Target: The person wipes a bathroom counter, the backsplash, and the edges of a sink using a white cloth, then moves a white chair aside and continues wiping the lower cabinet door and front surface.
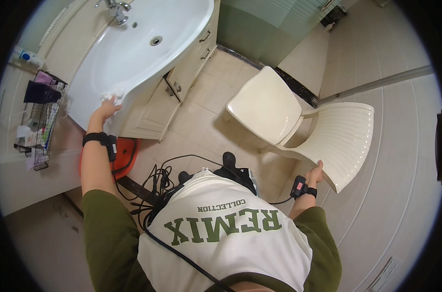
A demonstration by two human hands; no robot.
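My left hand (109, 107) reaches to the near left end of a white washbasin (133, 60). Its fingers are on a crumpled white tissue or cloth (112, 95), which rests on the basin's rim. My right hand (315, 173) grips the lower edge of the ribbed backrest (346, 137) of a cream plastic chair. The glossy chair seat (266, 106) faces the camera, to the right of the basin cabinet. Part of the right-hand fingers is hidden behind the backrest.
A chrome faucet (118, 10) stands at the basin's back. A wire basket (45, 120) of toiletries hangs at left. Below the basin sits a red plastic tub (128, 155). Black cables (160, 179) hang by my waist. A cream cabinet (151, 118) and a glass partition (264, 29) border the tiled floor.
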